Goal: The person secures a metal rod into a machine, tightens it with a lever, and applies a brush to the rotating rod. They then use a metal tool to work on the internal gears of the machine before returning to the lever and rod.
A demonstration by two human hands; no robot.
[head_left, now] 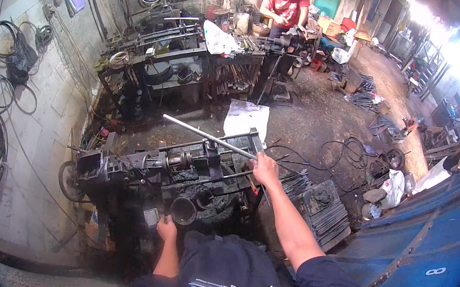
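My right hand point(266, 169) is closed around a long, pale metal rod point(208, 135), which slants over the lathe-like machine point(181, 161) with its far end up to the left. My left hand point(167, 229) is low at the machine's front, its fingers curled. Beside those fingers is a small grey box-like piece point(151, 217); what they grip, if anything, I cannot make out. Just right of this hand sits a dark round container point(183, 211). Dark shavings point(219, 203) lie heaped on the machine's bed.
A stack of metal bars point(328, 217) lies to the right, with black cable point(344, 155) on the floor beyond. Behind the machine is a white sheet point(246, 119). A person in a red shirt point(286, 7) stands at the back bench. Blue metal sheeting point(424, 256) borders the right.
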